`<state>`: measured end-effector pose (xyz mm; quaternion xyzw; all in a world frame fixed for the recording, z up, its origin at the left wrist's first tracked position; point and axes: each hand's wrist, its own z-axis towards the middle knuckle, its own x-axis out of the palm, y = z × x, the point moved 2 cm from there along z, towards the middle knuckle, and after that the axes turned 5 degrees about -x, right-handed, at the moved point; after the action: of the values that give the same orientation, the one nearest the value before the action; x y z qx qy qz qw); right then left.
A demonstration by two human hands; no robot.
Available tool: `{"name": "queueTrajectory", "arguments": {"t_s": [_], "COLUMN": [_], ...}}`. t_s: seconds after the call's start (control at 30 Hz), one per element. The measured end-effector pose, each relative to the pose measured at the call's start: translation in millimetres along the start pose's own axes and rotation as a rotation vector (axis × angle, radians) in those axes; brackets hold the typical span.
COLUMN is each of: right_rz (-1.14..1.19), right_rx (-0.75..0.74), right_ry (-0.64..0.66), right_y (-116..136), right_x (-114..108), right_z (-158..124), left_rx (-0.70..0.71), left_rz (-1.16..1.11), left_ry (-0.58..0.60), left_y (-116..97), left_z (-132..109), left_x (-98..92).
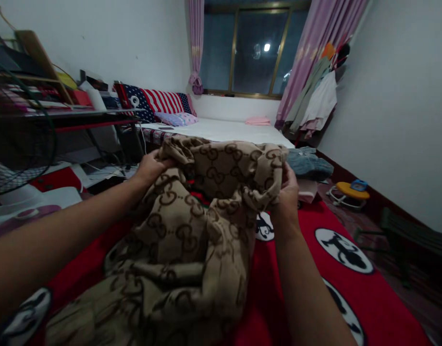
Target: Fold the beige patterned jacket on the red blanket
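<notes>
My left hand (149, 168) clenched on upper edge of tan patterned cloth (192, 230), bunching it. My right hand (288, 192) gripping same cloth at opposite upper corner, fingers tucked into fold. Cloth raised between both hands, lower part draped in heap over red blanket (314, 269) with round black-and-white emblems. Beyond: white mattress (224, 129), striped pillow (163, 102), folded grey garment (309, 164) near right hand. Fan (15, 144) at far left.
</notes>
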<state>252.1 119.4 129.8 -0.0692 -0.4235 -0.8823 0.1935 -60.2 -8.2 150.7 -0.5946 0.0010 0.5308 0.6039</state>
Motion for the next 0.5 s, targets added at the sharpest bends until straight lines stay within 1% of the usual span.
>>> {"name": "queueTrajectory", "arguments": {"t_s": [0.03, 0.07, 0.1, 0.13, 0.17, 0.2, 0.23, 0.3, 0.37, 0.4, 0.43, 0.47, 0.5], "right_rz": [-0.049, -0.097, -0.140, -0.174, -0.195, -0.208, -0.219, -0.261, -0.357, -0.440, -0.548, -0.673, -0.797], "right_rx": [0.004, 0.021, 0.046, 0.074, 0.105, 0.136, 0.167, 0.201, 0.168, 0.130, 0.090, 0.050, 0.014], "right_ry": [-0.043, -0.051, -0.019, 0.048, 0.149, 0.278, 0.427, 0.763, 1.070, 1.179, 1.246, 1.272, 1.261], "right_y": [0.5, 0.3, -0.2, -0.5, -0.5, 0.2, 1.3, 4.3, 5.9, 5.1, 2.8, -0.8, -5.1], "right_x": [-0.6, 0.3, 2.8, 7.1, 12.9, 19.8, 27.5, 43.5, 58.6, 65.4, 71.5, 77.0, 81.6], "right_z": [0.8, 0.5, -1.1, -4.0, -8.5, -14.6, -22.3, -42.5, -66.4, -78.4, -89.8, -100.3, -109.5], "left_rx": [-0.043, -0.081, -0.111, -0.113, -0.078, -0.027, 0.040, 0.126, 0.161, 0.167, 0.165, 0.152, 0.133], "left_rz": [0.018, 0.039, 0.094, 0.201, 0.322, 0.442, 0.532, 0.613, 0.662, 0.696, 0.730, 0.755, 0.767], "left_ry": [-0.072, -0.109, -0.127, -0.122, -0.093, -0.043, 0.033, 0.141, 0.164, 0.159, 0.150, 0.142, 0.139], "left_y": [8.3, 17.7, 27.7, 37.7, 47.3, 56.6, 65.2, 80.3, 89.7, 92.0, 92.9, 92.6, 91.5], "left_z": [17.2, 29.2, 35.4, 36.1, 32.2, 25.0, 15.7, -4.0, -19.1, -24.1, -27.5, -29.8, -31.4], "left_x": [-3.1, -2.5, 1.5, 8.8, 18.9, 30.7, 43.3, 64.0, 74.8, 76.8, 77.3, 76.7, 75.8]}}
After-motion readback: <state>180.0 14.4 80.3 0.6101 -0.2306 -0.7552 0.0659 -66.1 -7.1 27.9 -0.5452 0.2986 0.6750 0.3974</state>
